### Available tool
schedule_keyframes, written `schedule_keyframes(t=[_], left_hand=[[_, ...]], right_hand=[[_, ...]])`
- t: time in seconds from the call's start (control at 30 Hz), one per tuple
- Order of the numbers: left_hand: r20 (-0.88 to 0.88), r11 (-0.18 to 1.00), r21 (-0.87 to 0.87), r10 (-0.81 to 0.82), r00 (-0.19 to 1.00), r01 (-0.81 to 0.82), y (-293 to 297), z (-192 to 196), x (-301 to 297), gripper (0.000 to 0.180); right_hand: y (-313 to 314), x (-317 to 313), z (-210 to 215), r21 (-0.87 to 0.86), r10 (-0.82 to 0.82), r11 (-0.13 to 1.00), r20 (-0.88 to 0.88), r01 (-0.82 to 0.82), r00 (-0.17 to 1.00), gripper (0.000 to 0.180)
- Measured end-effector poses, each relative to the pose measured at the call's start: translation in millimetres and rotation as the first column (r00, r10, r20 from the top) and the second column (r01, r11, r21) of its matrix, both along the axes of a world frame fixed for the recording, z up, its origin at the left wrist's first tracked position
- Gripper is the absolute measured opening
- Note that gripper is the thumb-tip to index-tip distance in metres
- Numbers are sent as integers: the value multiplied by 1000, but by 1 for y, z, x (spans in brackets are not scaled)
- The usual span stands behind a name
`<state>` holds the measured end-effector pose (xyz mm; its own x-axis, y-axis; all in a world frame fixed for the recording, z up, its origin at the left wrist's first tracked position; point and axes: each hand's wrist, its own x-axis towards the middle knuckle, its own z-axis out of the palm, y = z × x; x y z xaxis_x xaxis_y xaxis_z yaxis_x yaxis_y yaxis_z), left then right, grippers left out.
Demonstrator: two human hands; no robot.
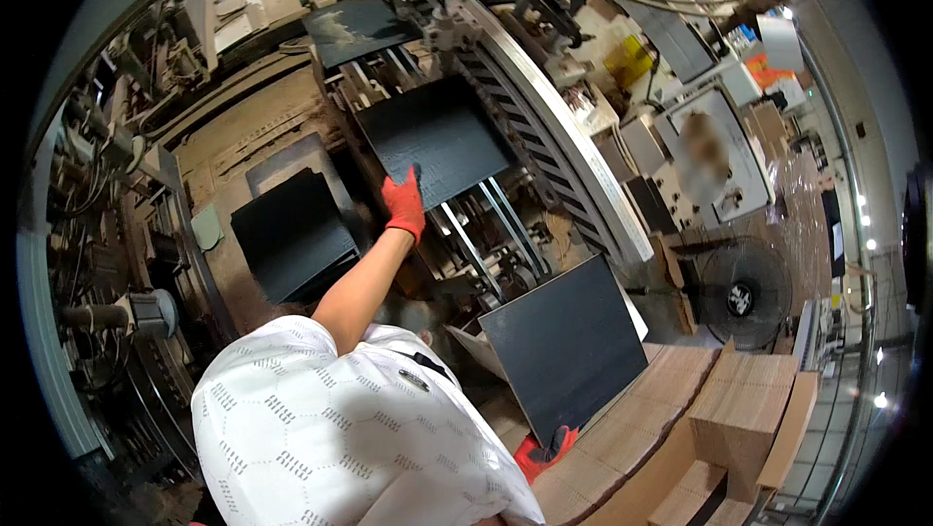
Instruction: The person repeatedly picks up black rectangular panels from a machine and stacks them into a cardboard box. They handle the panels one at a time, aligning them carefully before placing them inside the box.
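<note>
My left hand [403,205], in a red glove with dark fingertips, is at the near edge of a black rectangular panel [442,142]. That panel lies across metal rails of the machine, and my fingers close on its edge. Low on the right, my right hand [544,452], gloved alike, grips the bottom corner of another dark panel [566,346], which is tilted and has a thin light edge. To the left of my left forearm sits a stack of black panels [294,234] on the dusty machine bed.
A further black panel [362,30] lies at the far end of the rails [501,220]. A long metal beam [573,137] runs along their right. Stacked brown cardboard [632,409] stands at lower right, with a black fan [746,293] beyond. Machine parts crowd the left.
</note>
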<state>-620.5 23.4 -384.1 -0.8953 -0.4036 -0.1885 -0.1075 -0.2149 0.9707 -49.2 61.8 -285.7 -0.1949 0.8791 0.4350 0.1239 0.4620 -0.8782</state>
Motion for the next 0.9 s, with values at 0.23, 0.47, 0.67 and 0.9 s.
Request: schedule_keyframes(t=[0.23,0.47,0.67,0.9], left_hand=[[-175,973,192,-97,980,130,5,-4,-5,33],[-77,971,153,-174,982,184,-11,19,-5,29],[-101,964,192,-165,981,182,-10,17,-1,28],[-81,974,198,-99,992,113,-1,26,5,27]], right_hand=[[-19,52,27,-347,-311,902,-113,256,944,45],[35,110,19,-196,-246,945,99,261,964,39],[87,130,19,-595,-145,794,18,127,989,46],[136,73,8,-457,-76,863,302,214,950,51]])
